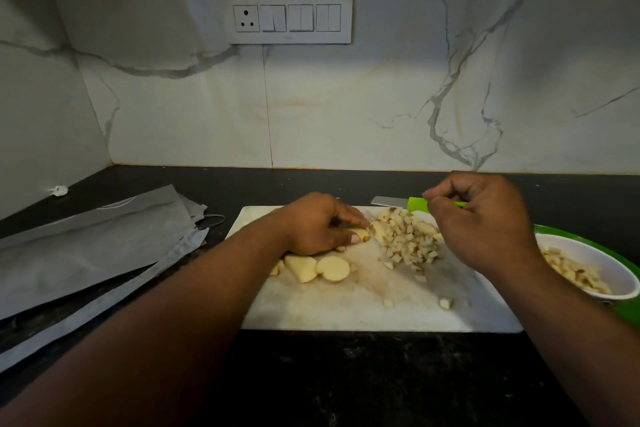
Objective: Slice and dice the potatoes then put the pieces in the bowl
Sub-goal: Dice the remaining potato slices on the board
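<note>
Under my left hand (pixel 320 224) sits a potato piece (pixel 360 234), pinched between thumb and fingertips and held down on the white cutting board (pixel 363 308). Just right of that pinch is the heap of diced potato (pixel 410 237), touching the piece I'm holding. Just below my left hand, toward me, lie a couple of uncut potato slices (pixel 320 268), flat on the board, plus a few stray cubes (pixel 446 303) further right near the front edge. My right hand (pixel 485 218) hovers over the far side of the heap with fingers curled; honestly can't tell if it's actually gripping anything. The knife (pixel 398 201), green handle, lies on the board's back edge, partly hidden behind that hand. Further right of my right hand is the white bowl (pixel 620 270), already holding diced potato, sitting on a green plate (pixel 627 312). Way off left of my left hand, some grey bags (pixel 86 246) lie on the dark counter (pixel 346 374).
</note>
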Tool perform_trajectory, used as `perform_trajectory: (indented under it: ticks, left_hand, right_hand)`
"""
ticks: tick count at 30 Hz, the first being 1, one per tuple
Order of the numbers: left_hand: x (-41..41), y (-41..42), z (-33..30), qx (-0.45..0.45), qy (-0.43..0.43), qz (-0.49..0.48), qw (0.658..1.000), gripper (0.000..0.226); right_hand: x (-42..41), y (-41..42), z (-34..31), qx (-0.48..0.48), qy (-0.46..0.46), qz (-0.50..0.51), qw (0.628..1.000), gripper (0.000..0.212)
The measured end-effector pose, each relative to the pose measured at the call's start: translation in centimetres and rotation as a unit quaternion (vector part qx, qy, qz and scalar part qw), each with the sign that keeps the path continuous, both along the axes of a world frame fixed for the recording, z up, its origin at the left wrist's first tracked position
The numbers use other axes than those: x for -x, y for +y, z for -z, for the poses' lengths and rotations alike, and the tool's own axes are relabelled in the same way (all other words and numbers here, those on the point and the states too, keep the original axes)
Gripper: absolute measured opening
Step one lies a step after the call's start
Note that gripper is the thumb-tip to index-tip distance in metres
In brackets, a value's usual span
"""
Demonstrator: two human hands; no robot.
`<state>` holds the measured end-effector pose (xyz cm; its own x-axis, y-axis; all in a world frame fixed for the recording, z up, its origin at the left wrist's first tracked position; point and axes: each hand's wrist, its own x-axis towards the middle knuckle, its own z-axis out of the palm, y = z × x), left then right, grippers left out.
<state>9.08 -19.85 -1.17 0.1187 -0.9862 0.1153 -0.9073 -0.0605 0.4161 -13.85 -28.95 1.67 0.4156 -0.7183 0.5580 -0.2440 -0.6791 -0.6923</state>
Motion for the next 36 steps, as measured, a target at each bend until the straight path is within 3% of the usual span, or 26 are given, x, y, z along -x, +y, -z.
perform_trajectory:
  ticks: [8,17,25,29,36]
  left_hand:
    - [2.3,-0.8,-0.2,0.039,-0.096,-0.057,0.993,0.033]
    - [2.2,-1.2,-0.1,0.053,-0.091,-0.169,0.98,0.027]
    - [-0.8,1.0,-0.7,0.019,0.051,-0.131,0.99,0.037]
    - [-2.1,1.8,-0.7,-0.02,0.048,-0.095,0.994,0.044]
    - [-1.6,1.6,-0.3,0.028,0.068,-0.14,0.987,0.043]
  right_hand:
    - [-0.3,0.5,-0.2,-0.031,-0.01,-0.006,0.999,0.023]
    - [-0.4,0.2,0.2,-0.03,0.018,-0.026,0.999,0.022]
    - [0.0,0.5,0.4,0.089,0.083,-0.037,0.992,0.009]
    - [-0.1,1.2,0.3,0.118,0.124,-0.055,0.984,0.007]
    - [-0.4,2.6,0.6,0.156,0.164,-0.096,0.969,0.015]
